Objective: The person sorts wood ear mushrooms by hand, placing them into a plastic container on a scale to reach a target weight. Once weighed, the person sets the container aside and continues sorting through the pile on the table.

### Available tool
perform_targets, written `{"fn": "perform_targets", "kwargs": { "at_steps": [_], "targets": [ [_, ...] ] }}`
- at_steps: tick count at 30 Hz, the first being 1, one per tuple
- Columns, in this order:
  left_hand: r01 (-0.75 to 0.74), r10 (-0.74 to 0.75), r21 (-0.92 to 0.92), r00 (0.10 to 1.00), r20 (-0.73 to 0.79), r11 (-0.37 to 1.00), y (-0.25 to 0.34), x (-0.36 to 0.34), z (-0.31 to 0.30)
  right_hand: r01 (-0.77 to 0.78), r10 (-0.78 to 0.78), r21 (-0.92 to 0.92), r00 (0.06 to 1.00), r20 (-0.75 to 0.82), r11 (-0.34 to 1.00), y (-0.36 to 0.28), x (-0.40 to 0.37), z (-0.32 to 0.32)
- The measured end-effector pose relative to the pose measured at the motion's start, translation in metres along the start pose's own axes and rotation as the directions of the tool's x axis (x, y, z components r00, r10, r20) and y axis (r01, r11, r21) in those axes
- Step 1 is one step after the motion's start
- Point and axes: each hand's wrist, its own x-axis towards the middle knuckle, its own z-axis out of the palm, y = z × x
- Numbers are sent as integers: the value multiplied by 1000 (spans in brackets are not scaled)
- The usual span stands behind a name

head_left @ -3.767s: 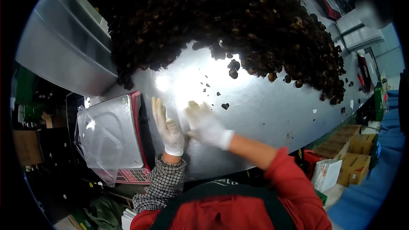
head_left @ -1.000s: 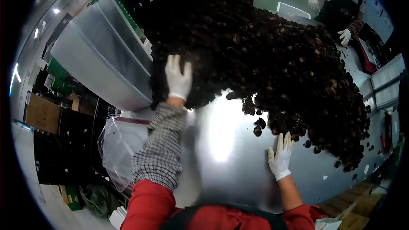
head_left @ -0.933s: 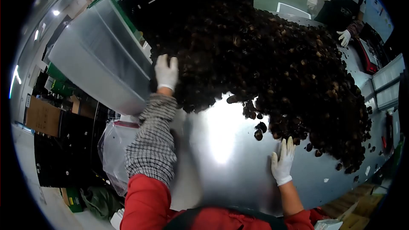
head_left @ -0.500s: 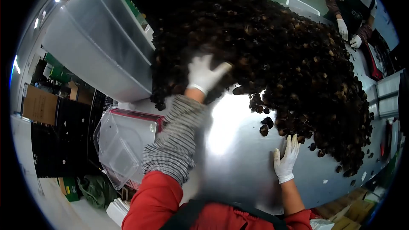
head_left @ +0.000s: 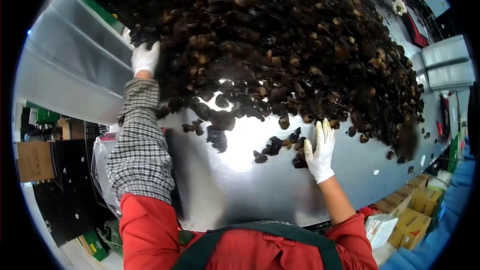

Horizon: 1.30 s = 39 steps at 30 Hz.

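A broad heap of dark brown, curled wood ear mushrooms covers the far part of a shiny metal table. My left hand, in a white glove, is at the heap's far left side beside a translucent bin. Its fingers curl over a dark clump, and their tips are hidden. My right hand, gloved too, lies open at the near edge of the heap, fingers stretched forward. Several loose mushrooms lie just left of it on the metal.
The translucent bin stands along the left side. Clear plastic trays are stacked at the right. Across the heap are another person's gloved hands, near a red-edged device. Cardboard boxes sit at lower right.
My left hand has gone left from the heap's middle to the bin side, its spread fingers now curled. More mushrooms lie scattered on the near metal. The camera view has shifted.
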Motion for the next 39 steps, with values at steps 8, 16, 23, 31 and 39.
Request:
{"fn": "perform_targets", "kwargs": {
  "at_steps": [8, 16, 23, 31, 39],
  "targets": [
    [197, -245, 169, 905, 347, 966, 3, -48, 28, 7, -7, 10, 1000, -8, 1000, 0, 2, 1],
    [-189, 397, -465, 825, 402, 865, 129, -147, -30, 42, -39, 53, 998, -58, 998, 2, -2, -3],
    [98, -51, -464, 992, 113, 880, 45, -62, -56, 235, -212, 144, 964, -160, 961, -30, 92, -23],
    [327, -309, 22, 866, 392, 945, 60, -131, 17, 312, -295, -81, 940, 171, 947, -98, 217, 70],
    [-304, 476, -519, 846, 238, 799, 113, -250, -39, 546, -598, 259, 775, 205, 797, -60, 150, -6]
  ]
}}
